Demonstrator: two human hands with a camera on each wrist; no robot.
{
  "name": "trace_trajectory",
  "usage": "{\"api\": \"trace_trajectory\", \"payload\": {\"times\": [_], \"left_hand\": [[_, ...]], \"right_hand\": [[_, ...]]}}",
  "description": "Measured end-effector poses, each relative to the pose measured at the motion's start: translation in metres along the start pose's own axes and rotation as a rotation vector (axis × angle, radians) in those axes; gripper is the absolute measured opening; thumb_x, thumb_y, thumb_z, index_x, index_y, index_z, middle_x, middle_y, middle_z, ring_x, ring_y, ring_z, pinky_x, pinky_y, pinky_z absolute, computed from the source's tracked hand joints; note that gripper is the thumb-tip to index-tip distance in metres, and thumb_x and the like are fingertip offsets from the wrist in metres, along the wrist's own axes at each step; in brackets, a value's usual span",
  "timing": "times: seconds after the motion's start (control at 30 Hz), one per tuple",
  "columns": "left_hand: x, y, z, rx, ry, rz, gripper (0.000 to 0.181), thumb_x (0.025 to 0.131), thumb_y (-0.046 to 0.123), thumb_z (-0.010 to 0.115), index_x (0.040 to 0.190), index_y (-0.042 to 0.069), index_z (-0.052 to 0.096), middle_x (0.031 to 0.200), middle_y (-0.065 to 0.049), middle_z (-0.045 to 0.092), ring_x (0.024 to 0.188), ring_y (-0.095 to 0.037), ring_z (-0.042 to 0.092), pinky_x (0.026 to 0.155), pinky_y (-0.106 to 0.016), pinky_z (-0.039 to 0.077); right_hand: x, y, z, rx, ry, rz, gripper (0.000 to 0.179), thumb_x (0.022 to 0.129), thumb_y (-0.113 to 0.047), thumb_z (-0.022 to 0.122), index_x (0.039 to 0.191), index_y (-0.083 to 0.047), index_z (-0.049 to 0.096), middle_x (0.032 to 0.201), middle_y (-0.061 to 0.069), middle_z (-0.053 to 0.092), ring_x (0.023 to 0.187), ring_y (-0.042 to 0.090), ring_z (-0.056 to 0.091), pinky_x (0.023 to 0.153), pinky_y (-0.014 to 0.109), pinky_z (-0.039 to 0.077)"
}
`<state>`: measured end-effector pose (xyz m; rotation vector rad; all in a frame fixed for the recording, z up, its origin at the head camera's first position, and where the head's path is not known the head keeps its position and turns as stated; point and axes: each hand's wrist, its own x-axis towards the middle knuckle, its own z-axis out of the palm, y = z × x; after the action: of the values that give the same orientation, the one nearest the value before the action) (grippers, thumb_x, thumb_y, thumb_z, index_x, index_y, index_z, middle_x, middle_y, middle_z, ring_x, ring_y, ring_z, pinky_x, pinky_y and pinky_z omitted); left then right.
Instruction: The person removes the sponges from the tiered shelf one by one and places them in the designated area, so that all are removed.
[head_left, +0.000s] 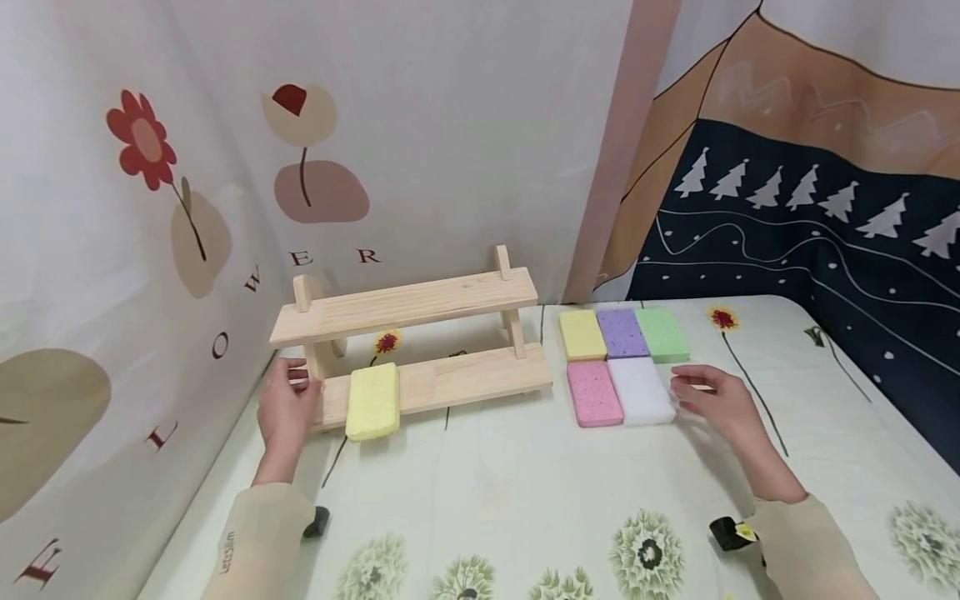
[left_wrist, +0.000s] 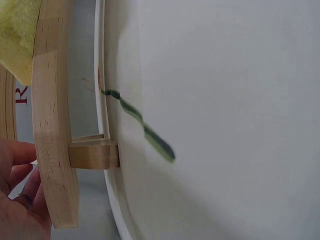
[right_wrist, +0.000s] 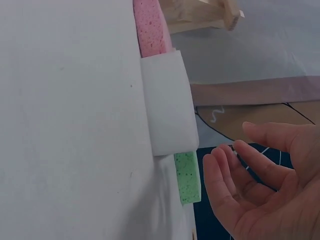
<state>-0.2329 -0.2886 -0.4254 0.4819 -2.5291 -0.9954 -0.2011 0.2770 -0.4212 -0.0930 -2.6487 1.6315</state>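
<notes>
A two-tier wooden shelf (head_left: 450,379) stands at the back left of the table. My left hand (head_left: 287,404) grips the left end of its lower board (left_wrist: 52,150), fingers bent at the wood. A pale yellow sponge (head_left: 373,402) lies on that board near the left hand, jutting past the front edge. To the right, my right hand (head_left: 716,402) hovers beside a white sponge (head_left: 641,392), its fingers loosely bent around nothing. In the right wrist view, a gap shows between the right fingers (right_wrist: 220,190) and the white sponge.
A pink sponge (head_left: 595,394) lies left of the white one. Behind them sit a yellow sponge (head_left: 582,335), a purple sponge (head_left: 622,333) and a green sponge (head_left: 663,335) in a row. Printed cloth (head_left: 465,125) hangs behind and beside the table.
</notes>
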Motion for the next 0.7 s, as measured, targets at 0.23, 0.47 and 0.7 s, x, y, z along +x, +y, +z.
{"api": "trace_trajectory", "payload": {"times": [0.23,0.47,0.7], "left_hand": [[0.0,-0.001,0.0,0.002,-0.001,0.002,0.04,0.095,0.005,0.06,0.133,0.002,0.048,0.128,-0.025,0.06,0.115,-0.043,0.062,0.096,-0.058,0.047],[0.001,0.0,-0.001,-0.008,-0.011,0.004,0.042,0.095,0.006,0.059,0.135,0.002,0.047,0.13,-0.024,0.06,0.117,-0.042,0.062,0.098,-0.058,0.047],[0.0,-0.001,-0.001,-0.001,-0.006,0.017,0.041,0.095,0.005,0.06,0.133,0.001,0.048,0.128,-0.024,0.06,0.114,-0.042,0.062,0.095,-0.057,0.047]], "right_hand": [[-0.001,-0.008,0.003,0.057,-0.018,-0.004,0.048,0.099,-0.016,0.061,0.135,0.013,0.05,0.089,-0.027,0.06,0.082,-0.014,0.058,0.075,0.014,0.058],[-0.003,-0.023,0.016,0.103,-0.04,-0.017,0.048,0.099,-0.016,0.062,0.136,0.012,0.05,0.097,-0.018,0.064,0.084,-0.014,0.06,0.078,0.014,0.058],[-0.001,-0.045,0.044,0.072,-0.06,-0.019,0.043,0.1,-0.016,0.059,0.136,0.006,0.053,0.13,0.027,0.059,0.09,-0.006,0.062,0.082,0.018,0.059]]}}
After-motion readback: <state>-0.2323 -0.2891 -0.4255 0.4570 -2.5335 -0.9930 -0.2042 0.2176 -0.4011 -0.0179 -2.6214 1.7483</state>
